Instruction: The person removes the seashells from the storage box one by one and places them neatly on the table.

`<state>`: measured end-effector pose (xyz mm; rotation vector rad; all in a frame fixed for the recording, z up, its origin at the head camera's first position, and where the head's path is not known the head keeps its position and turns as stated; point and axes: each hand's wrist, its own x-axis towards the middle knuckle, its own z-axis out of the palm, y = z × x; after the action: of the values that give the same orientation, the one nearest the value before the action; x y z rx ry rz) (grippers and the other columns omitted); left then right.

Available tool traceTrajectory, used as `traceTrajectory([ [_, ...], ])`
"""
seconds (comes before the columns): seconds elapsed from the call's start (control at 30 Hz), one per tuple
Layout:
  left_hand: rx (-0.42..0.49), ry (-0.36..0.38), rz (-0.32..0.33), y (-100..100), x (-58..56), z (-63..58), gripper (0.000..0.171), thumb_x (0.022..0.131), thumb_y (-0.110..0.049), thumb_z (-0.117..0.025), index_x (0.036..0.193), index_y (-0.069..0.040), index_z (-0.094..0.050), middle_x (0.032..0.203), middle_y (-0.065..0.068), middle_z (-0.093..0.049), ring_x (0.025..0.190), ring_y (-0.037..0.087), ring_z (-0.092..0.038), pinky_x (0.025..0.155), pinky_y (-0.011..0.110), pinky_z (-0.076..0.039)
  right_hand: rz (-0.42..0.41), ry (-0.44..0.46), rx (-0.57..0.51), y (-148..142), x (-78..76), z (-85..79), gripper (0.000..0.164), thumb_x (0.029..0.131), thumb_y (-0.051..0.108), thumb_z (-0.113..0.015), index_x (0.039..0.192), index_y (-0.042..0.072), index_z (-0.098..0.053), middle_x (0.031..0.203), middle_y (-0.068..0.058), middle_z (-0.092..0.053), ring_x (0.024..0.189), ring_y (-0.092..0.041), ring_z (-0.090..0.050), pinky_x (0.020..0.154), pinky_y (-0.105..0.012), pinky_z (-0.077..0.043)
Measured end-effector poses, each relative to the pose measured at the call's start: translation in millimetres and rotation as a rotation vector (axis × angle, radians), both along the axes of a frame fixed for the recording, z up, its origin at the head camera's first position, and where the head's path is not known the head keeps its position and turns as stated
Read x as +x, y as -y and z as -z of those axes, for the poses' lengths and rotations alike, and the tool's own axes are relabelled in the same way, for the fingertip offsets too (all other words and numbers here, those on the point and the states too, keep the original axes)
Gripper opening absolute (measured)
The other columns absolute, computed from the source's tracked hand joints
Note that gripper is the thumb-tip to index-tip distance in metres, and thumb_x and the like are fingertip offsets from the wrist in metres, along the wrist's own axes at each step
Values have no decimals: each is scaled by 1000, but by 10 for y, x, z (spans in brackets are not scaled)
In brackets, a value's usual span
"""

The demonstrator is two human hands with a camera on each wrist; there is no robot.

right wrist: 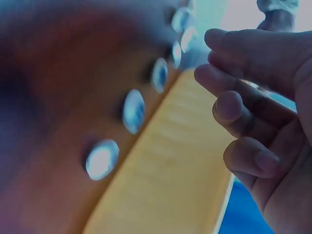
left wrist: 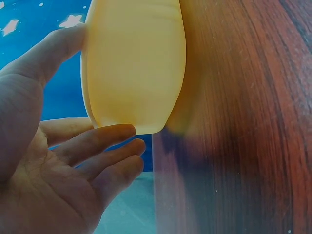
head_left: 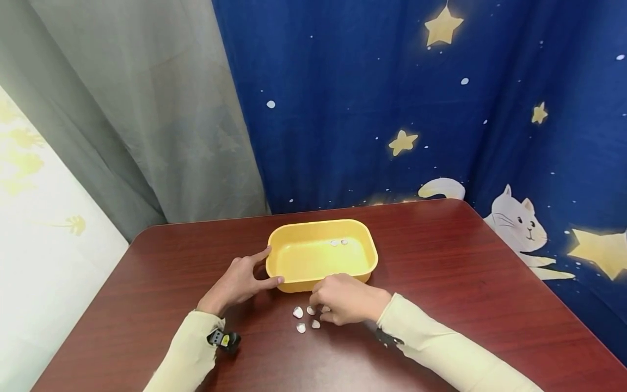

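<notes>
A yellow plastic tub (head_left: 296,287) stands on the table, and two small whitish pieces (head_left: 334,243) lie inside it toward the back. My left hand (head_left: 240,280) touches the tub's left end, thumb on the front rim and extended fingers at the end wall. Several glossy, whitish, pebble-like pieces (head_left: 297,312) are scattered on the table before the tub. Over the right part of them hovers my right hand (head_left: 348,298), fingers loosely bent. In the right wrist view, pieces (right wrist: 133,111) sit on the table apart from the fingertips, and nothing shows between thumb and fingers.
The reddish-brown wooden table (head_left: 441,256) has rounded far corners. Behind it hang a grey curtain (head_left: 147,109) and a blue curtain (head_left: 343,109) printed with stars and a cat. A small dark device (head_left: 225,340) is strapped at the left wrist.
</notes>
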<state>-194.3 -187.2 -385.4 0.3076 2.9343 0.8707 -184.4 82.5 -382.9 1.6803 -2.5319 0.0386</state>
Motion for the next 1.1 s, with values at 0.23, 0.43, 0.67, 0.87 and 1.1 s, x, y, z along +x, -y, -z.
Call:
traceTrajectory([
  [0.23, 20, 20, -3, -31, -7, 1, 96, 81, -58, -77, 155, -11, -39, 152, 15, -50, 129, 27, -56, 109, 51, -47, 3, 74, -82, -165, -175, -264, 6, 82, 19, -80, 86, 20, -76, 81, 10, -70, 75, -5, -63, 69, -19, -52],
  [0.43, 19, 7, 7, -38, -11, -1, 97, 80, -59, -77, 154, -11, -40, 150, 16, -52, 125, 26, -57, 108, 50, -47, 40, 108, -126, -263, -407, -503, 6, 83, 16, -79, 88, 15, -77, 84, 6, -75, 82, -14, -70, 75, -25, -56],
  [0.67, 11, 13, 6, -30, 1, -1, 98, 79, -62, -76, 155, -11, -40, 150, 17, -53, 117, 25, -57, 106, 49, -49, 174, 136, -57, -264, -734, -765, 5, 85, 17, -79, 89, 15, -77, 83, 7, -73, 79, -13, -66, 74, -28, -56],
  [0.87, 18, 20, 4, -4, -2, 7, 99, 79, -63, -76, 155, -10, -38, 152, 17, -51, 127, 28, -56, 108, 51, -48, 250, 204, -27, -150, -1023, -795, 5, 86, 11, -76, 85, 17, -75, 79, 6, -71, 73, -10, -60, 69, -25, -53],
  [1.1, 11, 8, 8, 17, -13, 16, 98, 81, -60, -76, 155, -9, -39, 153, 16, -50, 138, 32, -51, 112, 53, -44, 278, 180, 14, 4, -1314, -642, 16, 81, 2, -69, 78, 17, -74, 77, 4, -70, 70, -12, -58, 65, -25, -50],
])
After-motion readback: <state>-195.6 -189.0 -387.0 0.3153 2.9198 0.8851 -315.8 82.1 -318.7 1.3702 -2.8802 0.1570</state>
